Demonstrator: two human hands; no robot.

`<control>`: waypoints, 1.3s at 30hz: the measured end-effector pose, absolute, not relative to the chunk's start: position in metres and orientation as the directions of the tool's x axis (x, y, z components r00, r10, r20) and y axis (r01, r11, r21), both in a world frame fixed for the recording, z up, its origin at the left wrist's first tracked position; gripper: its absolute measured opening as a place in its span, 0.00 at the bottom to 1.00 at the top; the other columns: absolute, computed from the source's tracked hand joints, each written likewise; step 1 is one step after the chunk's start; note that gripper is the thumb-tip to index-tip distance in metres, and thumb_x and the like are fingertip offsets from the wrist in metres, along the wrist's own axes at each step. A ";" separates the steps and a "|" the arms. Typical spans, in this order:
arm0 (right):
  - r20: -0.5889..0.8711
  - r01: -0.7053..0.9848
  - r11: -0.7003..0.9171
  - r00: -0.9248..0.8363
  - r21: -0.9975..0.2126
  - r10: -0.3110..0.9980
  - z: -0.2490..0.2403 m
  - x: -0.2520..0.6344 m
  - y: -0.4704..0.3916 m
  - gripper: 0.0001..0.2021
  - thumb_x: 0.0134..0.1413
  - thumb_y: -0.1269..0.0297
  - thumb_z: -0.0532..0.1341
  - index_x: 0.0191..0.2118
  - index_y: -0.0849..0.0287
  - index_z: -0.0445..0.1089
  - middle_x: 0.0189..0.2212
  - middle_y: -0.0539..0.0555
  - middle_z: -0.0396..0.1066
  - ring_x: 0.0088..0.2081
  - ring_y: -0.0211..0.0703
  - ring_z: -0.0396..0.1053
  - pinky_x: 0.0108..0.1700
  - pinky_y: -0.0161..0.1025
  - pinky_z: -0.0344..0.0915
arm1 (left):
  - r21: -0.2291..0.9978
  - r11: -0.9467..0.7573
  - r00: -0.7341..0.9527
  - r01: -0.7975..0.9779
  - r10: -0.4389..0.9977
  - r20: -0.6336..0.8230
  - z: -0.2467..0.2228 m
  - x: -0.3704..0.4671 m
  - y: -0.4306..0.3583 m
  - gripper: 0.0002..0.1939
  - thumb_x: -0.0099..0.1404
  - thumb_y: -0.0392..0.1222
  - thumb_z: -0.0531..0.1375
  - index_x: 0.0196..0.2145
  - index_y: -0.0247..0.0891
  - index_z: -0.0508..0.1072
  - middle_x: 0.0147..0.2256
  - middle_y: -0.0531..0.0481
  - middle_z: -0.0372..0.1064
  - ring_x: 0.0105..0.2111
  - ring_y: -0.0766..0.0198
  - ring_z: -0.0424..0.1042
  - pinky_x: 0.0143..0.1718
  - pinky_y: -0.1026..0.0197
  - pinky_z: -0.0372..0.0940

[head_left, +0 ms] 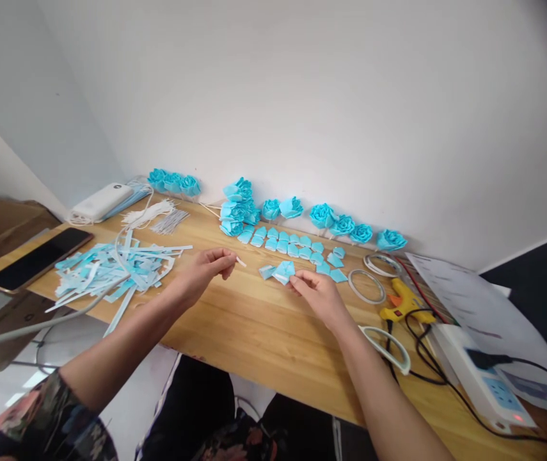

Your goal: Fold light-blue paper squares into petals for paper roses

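Note:
My left hand [208, 272] is closed in a pinch on a short white strip [241, 262] above the wooden table [244, 326]. Between the fingertips of my right hand [320, 294] is a light blue folded petal [283, 272], held just over the tabletop. Another blue piece [267, 271] lies against its left side; whether the two are joined I cannot tell. Behind the hands, several cut blue petals [293, 250] lie in rows. Finished blue flowers [238, 210] are stacked behind them, and more flowers [343, 224] stand along the wall.
Blue and white scraps [114, 266] are heaped at left, crossed by a grey cable, beside a phone [40, 257] and a white box-shaped device [102, 203]. To the right are wire rings [366, 286], a yellow glue gun [404, 304], white handles [405, 362] and a power strip [482, 378] with black cords.

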State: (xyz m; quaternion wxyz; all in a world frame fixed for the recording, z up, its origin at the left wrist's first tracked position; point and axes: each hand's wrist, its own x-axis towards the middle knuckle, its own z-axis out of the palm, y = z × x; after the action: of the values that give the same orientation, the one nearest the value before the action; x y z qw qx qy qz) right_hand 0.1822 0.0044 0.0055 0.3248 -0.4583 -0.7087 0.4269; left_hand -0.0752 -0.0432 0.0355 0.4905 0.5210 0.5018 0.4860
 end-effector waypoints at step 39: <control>0.677 0.588 0.701 -0.324 -0.403 0.661 0.016 0.181 -0.004 0.07 0.60 0.64 0.56 0.37 0.52 0.73 0.32 0.54 0.74 0.36 0.46 0.68 0.42 0.44 0.63 | 0.952 0.139 0.137 -0.274 0.985 -0.105 0.010 0.008 -0.006 0.13 0.53 0.47 0.66 0.30 0.34 0.79 0.31 0.46 0.75 0.32 0.63 0.71 0.40 0.58 0.64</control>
State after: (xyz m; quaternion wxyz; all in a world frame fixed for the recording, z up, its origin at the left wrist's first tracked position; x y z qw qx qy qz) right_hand 0.1813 -0.0037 0.0161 0.4361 -0.3842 -0.8127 0.0415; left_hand 0.0079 -0.0064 0.0103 0.6254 0.4209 0.4223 0.5033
